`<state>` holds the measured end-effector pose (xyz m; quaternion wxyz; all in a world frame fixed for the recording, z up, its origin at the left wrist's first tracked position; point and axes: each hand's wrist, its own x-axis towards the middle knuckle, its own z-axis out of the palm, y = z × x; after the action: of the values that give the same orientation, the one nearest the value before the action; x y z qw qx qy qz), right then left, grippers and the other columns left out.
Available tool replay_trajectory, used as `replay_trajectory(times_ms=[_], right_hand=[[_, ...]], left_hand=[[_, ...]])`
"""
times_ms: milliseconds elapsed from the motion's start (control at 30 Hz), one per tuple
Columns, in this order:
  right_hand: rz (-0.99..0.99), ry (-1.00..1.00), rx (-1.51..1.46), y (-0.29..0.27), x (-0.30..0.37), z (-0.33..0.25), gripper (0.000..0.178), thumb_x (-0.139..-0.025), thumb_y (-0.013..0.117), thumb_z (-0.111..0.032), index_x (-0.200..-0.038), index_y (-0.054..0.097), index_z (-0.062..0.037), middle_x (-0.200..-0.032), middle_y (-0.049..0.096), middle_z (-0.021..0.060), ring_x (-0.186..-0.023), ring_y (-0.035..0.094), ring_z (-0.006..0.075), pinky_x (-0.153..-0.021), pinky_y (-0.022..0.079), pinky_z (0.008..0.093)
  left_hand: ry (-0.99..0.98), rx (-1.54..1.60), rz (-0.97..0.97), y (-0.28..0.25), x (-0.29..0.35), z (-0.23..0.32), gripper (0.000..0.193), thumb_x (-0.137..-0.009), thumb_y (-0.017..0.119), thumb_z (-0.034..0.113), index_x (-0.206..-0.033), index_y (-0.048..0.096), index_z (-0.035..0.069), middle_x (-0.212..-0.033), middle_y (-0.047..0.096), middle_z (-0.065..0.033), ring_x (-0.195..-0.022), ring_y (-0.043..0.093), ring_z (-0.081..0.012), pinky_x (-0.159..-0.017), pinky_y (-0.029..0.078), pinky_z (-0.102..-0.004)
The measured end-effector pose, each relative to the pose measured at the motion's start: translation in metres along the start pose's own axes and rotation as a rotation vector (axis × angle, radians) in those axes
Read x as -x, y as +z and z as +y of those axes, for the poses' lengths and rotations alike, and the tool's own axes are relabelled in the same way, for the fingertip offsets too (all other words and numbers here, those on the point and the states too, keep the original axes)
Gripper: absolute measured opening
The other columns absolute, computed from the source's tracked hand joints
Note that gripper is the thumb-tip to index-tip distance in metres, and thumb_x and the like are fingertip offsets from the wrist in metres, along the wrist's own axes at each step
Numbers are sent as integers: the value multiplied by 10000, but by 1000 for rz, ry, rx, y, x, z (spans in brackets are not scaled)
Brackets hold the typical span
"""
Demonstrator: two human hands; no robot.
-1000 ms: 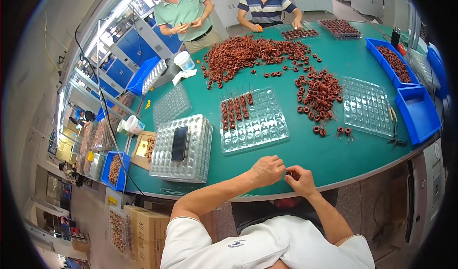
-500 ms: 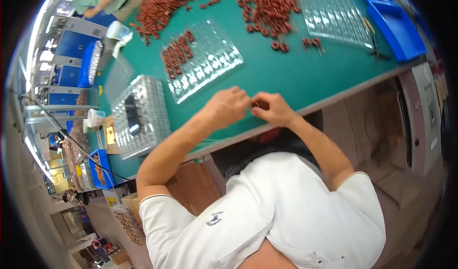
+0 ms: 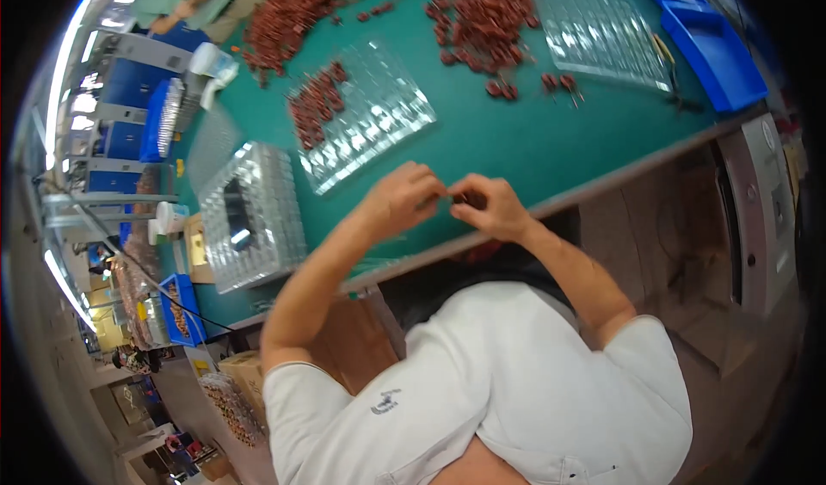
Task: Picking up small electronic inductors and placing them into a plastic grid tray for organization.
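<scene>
Above the table's near edge, my right hand (image 3: 497, 209) pinches a small red-brown ring coil (image 3: 469, 198) between thumb and fingertips. My left hand (image 3: 398, 199) is closed right beside it, its fingertips almost meeting those of the right; whatever it grips is too small to make out. Beyond my left hand lies a clear plastic tray (image 3: 374, 141) with moulded pockets. Several coils (image 3: 317, 108) fill its left part. A loose heap of coils (image 3: 486, 20) rests farther back, with a few single coils (image 3: 557, 82) to its right, their wire leads showing.
A larger coil pile (image 3: 297, 12) spreads at the far left of the green table (image 3: 482, 132). Stacked clear trays with a dark phone (image 3: 237, 210) on top stand at left. At right are another clear tray (image 3: 602, 42), pliers (image 3: 675, 72) and a blue bin (image 3: 714, 55). Another person (image 3: 194, 3) stands far left.
Both hands stay close together over the near edge. My left fingers have loosened and shifted slightly left and down; the ring coil stays in my right hand.
</scene>
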<state>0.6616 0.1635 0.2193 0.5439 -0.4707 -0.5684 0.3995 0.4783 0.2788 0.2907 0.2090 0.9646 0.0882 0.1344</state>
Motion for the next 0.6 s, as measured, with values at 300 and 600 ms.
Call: replay_trajectory(times_ms=[300, 600], right_hand=[[78, 91, -103, 24, 43, -32, 192, -802, 736, -61, -956, 626, -28, -721, 585, -34, -610, 475, 29, -544, 396, 197], [185, -185, 139, 32, 52, -42, 231, -770, 745, -33, -977, 644, -17, -713, 628, 61, -571, 583, 124, -531, 473, 246]], left_hand=[[-510, 655, 80, -2, 30, 53, 143, -905, 644, 116, -1023, 661, 36, -875, 664, -22, -782, 598, -99, -685, 500, -266], [-696, 930, 164, 23, 47, 63, 177, -912, 663, 164, -1012, 660, 17, -813, 651, -3, -694, 566, -77, -586, 456, -230]])
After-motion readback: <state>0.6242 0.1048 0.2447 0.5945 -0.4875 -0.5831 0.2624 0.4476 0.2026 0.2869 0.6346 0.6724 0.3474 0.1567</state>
